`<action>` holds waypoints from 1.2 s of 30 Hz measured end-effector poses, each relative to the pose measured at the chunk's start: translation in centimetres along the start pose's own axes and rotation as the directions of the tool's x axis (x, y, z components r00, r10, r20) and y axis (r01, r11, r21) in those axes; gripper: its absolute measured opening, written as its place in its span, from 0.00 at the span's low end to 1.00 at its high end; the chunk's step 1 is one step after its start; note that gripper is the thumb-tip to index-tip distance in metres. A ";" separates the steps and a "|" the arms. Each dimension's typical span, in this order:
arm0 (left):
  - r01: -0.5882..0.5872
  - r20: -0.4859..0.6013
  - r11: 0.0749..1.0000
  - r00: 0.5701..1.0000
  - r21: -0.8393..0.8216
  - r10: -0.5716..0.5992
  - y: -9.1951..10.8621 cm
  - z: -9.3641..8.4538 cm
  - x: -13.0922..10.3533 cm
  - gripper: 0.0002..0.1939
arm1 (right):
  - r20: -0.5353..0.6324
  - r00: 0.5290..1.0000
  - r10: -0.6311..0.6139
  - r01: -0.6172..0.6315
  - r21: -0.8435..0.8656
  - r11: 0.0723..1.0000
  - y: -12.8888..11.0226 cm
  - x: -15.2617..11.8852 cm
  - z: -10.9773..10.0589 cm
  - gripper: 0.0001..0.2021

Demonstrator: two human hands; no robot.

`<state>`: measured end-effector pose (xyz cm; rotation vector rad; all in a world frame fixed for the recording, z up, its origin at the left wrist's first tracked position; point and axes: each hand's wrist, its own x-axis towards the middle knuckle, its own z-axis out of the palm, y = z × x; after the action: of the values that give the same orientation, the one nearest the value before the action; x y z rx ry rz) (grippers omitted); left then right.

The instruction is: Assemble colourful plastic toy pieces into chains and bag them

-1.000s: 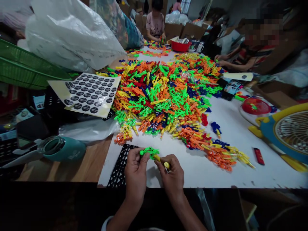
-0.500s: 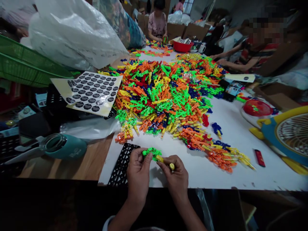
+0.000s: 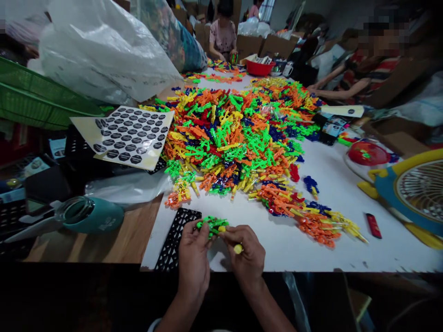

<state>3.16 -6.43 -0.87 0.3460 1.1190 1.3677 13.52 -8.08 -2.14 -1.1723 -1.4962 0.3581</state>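
My left hand (image 3: 194, 251) pinches a bright green plastic toy figure (image 3: 212, 224) between thumb and fingers. My right hand (image 3: 247, 253) meets it from the right, its thumb and forefinger closed on the small yellow piece (image 3: 222, 228) at the toy's end. A second yellow round-ended piece (image 3: 238, 249) pokes out between the right hand's curled fingers; the rest of it is hidden. Under and left of my hands lies a black perforated plastic tray (image 3: 173, 242). Just beyond is a large heap of colourful plastic toy figures (image 3: 238, 138), many with yellow ends.
On the left are a sticker sheet (image 3: 129, 133), a teal bottle (image 3: 95, 214) and a green basket (image 3: 31, 94). To the right lie a red lighter-like object (image 3: 374, 225) and a fan (image 3: 415, 189). Co-workers (image 3: 223, 37) sit across the white table (image 3: 346, 184) and at its right side.
Both hands have shifted slightly left and down with the green toy. The right fingers have moved in closer, covering more of the yellow piece at its end.
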 end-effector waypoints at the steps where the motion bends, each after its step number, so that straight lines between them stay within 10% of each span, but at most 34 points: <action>1: 0.010 -0.024 1.000 1.000 -0.020 -0.010 0.1 0.0 0.1 0.18 | -0.019 0.999 0.040 -0.040 0.017 0.999 0.3 0.0 0.1 0.10; 10: -0.010 -0.040 0.999 0.999 -0.052 0.008 0.3 0.1 0.5 0.18 | -0.064 0.871 0.488 -0.448 0.310 0.839 0.7 0.0 1.0 0.05; 16: 0.032 -0.023 0.996 0.999 -0.087 -0.034 0.2 0.3 0.2 0.17 | -0.110 0.837 0.536 -0.488 0.292 0.822 0.1 0.0 1.0 0.06; 24: 0.090 0.010 0.995 0.996 -0.035 -0.090 0.2 0.7 0.3 0.20 | 0.109 0.730 0.674 -0.666 0.335 0.667 1.2 0.0 -0.7 0.09; 30: 0.151 0.195 0.973 0.963 0.174 -0.185 0.1 1.1 0.2 0.21 | 0.168 0.815 0.555 -0.572 0.075 0.817 3.6 0.1 -4.5 0.08; 36: -0.033 0.222 0.892 0.972 0.451 -0.077 1.5 0.8 0.4 0.23 | -0.271 0.954 0.125 -0.264 -0.570 0.778 7.7 2.1 -10.8 0.09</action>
<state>2.82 -5.36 0.54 0.8112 1.2301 1.0006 26.87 -6.88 -3.41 -1.8224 -1.3255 -0.1359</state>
